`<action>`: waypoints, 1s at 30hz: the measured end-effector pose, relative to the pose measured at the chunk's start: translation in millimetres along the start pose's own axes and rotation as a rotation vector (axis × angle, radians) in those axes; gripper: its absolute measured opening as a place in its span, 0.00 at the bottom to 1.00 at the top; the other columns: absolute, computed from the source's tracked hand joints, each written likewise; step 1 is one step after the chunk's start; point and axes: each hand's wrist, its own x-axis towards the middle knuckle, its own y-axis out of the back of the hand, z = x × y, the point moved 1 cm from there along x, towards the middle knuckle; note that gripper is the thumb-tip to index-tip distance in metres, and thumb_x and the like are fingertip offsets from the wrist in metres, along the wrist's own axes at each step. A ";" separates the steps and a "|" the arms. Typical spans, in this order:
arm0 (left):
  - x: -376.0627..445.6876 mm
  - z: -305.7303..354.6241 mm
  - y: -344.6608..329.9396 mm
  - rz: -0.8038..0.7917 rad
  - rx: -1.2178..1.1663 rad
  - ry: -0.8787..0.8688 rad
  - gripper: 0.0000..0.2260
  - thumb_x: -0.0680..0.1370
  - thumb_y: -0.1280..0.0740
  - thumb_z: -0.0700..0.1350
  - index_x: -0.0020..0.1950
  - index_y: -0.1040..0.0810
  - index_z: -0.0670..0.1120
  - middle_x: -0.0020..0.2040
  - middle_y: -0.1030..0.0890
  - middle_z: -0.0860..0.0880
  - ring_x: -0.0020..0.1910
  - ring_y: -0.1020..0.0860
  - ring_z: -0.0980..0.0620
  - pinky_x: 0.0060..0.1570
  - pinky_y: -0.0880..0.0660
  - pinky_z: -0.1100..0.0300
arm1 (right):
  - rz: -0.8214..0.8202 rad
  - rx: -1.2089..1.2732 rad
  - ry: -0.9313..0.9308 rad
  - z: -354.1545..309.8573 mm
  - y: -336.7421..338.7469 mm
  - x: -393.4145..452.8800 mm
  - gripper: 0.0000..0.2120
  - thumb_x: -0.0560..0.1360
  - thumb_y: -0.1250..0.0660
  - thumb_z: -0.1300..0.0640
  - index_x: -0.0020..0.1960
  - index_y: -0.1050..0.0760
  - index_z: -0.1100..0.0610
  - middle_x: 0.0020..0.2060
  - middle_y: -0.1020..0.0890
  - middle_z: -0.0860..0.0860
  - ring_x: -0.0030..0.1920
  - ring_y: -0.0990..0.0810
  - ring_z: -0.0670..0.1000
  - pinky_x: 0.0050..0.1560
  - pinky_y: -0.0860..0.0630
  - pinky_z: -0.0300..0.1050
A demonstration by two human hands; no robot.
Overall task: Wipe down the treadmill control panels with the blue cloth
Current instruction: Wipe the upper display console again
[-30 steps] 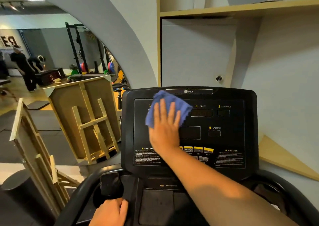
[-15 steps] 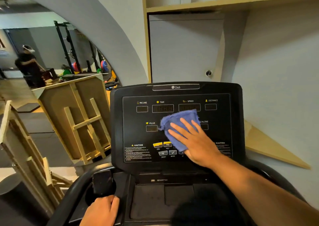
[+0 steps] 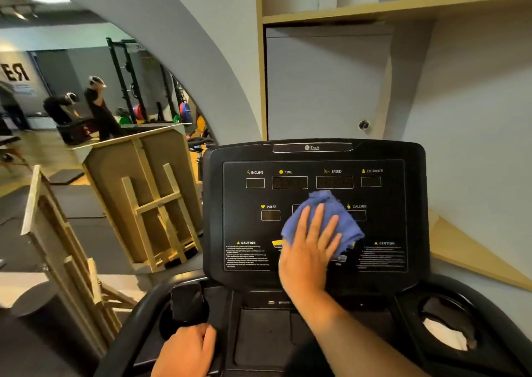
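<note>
Open black face of the control panel [image 3: 244, 227] left of the blue cloth [image 3: 342, 221], from INCLINE down to the left CAUTION text; bare strip also along the display windows above and beside the right CAUTION block. Centre and button row covered by the right hand [image 3: 309, 250], pressed flat on the cloth. Right forearm lying across the lower console tray [image 3: 259, 333], closing the route from lower right. Left hand [image 3: 187, 350] resting curled at the tray's left edge beside the handrail [image 3: 132, 327]. Right cup holder [image 3: 449, 325] partly filled by white material. Wall [image 3: 475, 117] close behind and to the right; wooden frames [image 3: 149, 204] standing well off the left side.
</note>
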 end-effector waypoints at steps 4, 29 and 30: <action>-3.4 -5.7 -2.6 0.036 -0.035 0.019 0.18 0.81 0.46 0.58 0.45 0.21 0.52 0.45 0.21 0.51 0.45 0.22 0.49 0.45 0.29 0.57 | -0.124 -0.069 0.477 -58.4 -18.9 -22.1 0.40 0.75 0.37 0.48 0.82 0.49 0.55 0.81 0.51 0.59 0.79 0.59 0.68 0.76 0.56 0.70; -16.5 -2.3 -6.2 0.151 0.026 0.024 0.19 0.81 0.45 0.54 0.36 0.22 0.50 0.38 0.18 0.50 0.41 0.19 0.48 0.45 0.22 0.53 | -0.311 -0.345 0.725 234.6 67.0 -4.3 0.35 0.74 0.45 0.49 0.81 0.43 0.46 0.81 0.44 0.48 0.81 0.49 0.57 0.76 0.47 0.61; -19.1 -1.1 -6.9 0.170 0.057 0.046 0.19 0.81 0.46 0.54 0.37 0.21 0.50 0.39 0.18 0.50 0.41 0.19 0.47 0.45 0.23 0.53 | -0.324 -0.338 0.685 239.6 69.3 -8.2 0.34 0.74 0.45 0.49 0.81 0.42 0.46 0.81 0.43 0.48 0.81 0.49 0.57 0.76 0.47 0.61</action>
